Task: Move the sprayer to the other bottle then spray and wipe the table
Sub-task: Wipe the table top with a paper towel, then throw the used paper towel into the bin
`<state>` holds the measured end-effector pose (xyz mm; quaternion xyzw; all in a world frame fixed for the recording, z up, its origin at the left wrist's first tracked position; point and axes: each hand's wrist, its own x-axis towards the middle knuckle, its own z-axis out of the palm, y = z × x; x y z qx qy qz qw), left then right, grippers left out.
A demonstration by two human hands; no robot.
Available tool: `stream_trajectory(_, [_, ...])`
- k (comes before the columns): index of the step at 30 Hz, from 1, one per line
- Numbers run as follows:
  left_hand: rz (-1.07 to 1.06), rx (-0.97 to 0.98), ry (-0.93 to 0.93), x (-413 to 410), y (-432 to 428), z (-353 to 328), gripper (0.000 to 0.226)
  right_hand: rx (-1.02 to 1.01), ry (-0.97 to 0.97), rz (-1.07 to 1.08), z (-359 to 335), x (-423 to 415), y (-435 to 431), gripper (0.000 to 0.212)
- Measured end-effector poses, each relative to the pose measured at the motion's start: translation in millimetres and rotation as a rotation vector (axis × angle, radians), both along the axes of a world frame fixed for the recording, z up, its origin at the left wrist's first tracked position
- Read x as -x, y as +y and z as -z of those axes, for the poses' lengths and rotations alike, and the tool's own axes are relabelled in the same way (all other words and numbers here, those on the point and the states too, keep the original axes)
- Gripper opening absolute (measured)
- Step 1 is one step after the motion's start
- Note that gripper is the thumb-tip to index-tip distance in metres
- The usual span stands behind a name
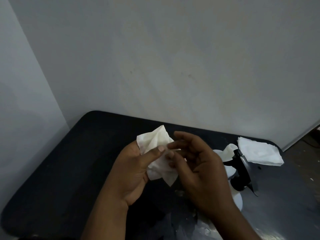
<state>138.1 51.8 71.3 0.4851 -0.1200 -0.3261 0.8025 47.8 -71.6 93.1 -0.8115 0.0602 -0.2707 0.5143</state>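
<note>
A crumpled white tissue (156,144) is held above the black table (65,161). My left hand (133,172) grips it from the left, thumb on top. My right hand (199,165) meets it from the right, fingertips touching the tissue's right edge. Behind my right hand stands a white bottle (237,200) with a black trigger sprayer (239,168) on top, mostly hidden by the hand. Another white bottle (228,151) shows just past it, partly hidden.
A stack of white tissues (259,153) lies at the table's far right corner. Grey walls close off the back and left. The table's surface near the front right looks shiny and worn, with peeling black covering.
</note>
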Motion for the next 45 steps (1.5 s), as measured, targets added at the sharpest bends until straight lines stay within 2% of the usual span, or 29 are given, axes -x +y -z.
stream_trajectory(3, [-0.001,0.019,-0.052,5,-4,-2,0.032,0.195,-0.004,0.241,-7,7,-15,0.034])
stream_trajectory(6, [-0.005,0.07,-0.138,14,-14,-7,0.031,0.138,0.104,0.139,-17,13,-28,0.033])
stream_trajectory(9, [-0.038,0.105,-0.222,26,-27,-13,0.032,0.125,0.074,0.019,-25,16,-41,0.013])
stream_trajectory(11, [-0.061,0.097,-0.283,32,-34,-17,0.039,0.206,0.051,0.037,-33,18,-55,0.012])
stream_trajectory(15, [-0.038,0.112,-0.287,36,-45,-20,0.045,0.165,-0.013,0.074,-60,30,-94,0.015])
stream_trajectory(18, [-0.093,0.015,-0.257,35,-51,-14,0.037,0.325,-0.058,0.161,-81,39,-129,0.015])
stream_trajectory(22, [-0.15,-0.096,-0.271,33,-55,-5,0.027,0.407,0.184,0.061,-86,31,-174,0.017])
stream_trajectory(25, [-0.191,-0.115,-0.298,26,-55,-3,0.024,0.429,0.329,0.033,-71,19,-201,0.005])
stream_trajectory(29, [-0.207,-0.119,-0.32,20,-63,1,0.02,0.627,0.416,0.114,-44,7,-221,0.011])
stream_trajectory(33, [-0.196,-0.136,-0.329,16,-66,5,0.017,0.679,0.51,0.275,-25,-3,-242,0.013])
stream_trajectory(37, [-0.18,-0.206,-0.318,9,-74,12,0.014,0.692,0.626,0.097,-10,-10,-244,0.015])
stream_trajectory(41, [-0.125,-0.317,-0.369,9,-99,16,0.021,0.725,0.631,-0.143,0,-9,-234,0.024])
stream_trajectory(45, [-0.108,-0.309,-0.467,13,-112,9,0.022,0.882,0.656,-0.248,11,-4,-228,0.037])
